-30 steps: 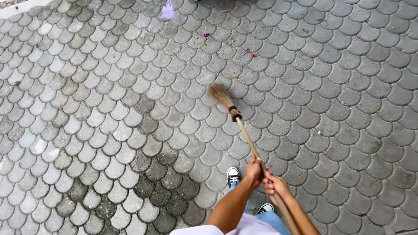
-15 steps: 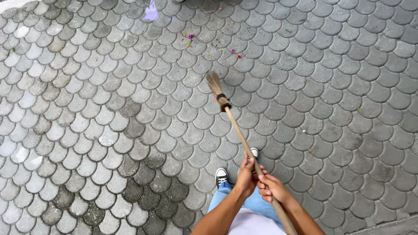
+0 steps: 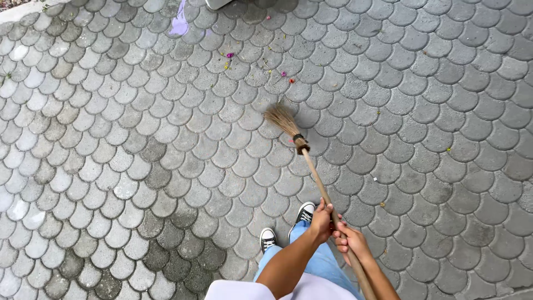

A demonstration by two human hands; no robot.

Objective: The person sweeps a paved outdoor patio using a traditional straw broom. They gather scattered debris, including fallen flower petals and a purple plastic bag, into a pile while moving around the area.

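I hold a straw broom (image 3: 300,145) with a long wooden handle over grey fish-scale paving. My left hand (image 3: 321,220) grips the handle higher toward the head, my right hand (image 3: 351,241) grips it just below. The bristles (image 3: 282,119) rest on the stones ahead of me. Small pink and red petals (image 3: 228,56) and more bits (image 3: 287,76) lie scattered beyond the bristles. My two black-and-white sneakers (image 3: 305,211) (image 3: 267,238) stand below the broom.
A pale purple scrap (image 3: 180,23) lies at the top near a grey object's edge (image 3: 217,3). A light curb (image 3: 22,10) runs along the top left corner. Tiny debris specks (image 3: 448,149) dot the stones at right.
The broom head has swung slightly left and forward across the stones. My feet have shifted and my view has tilted, so the petals sit lower in the frame.
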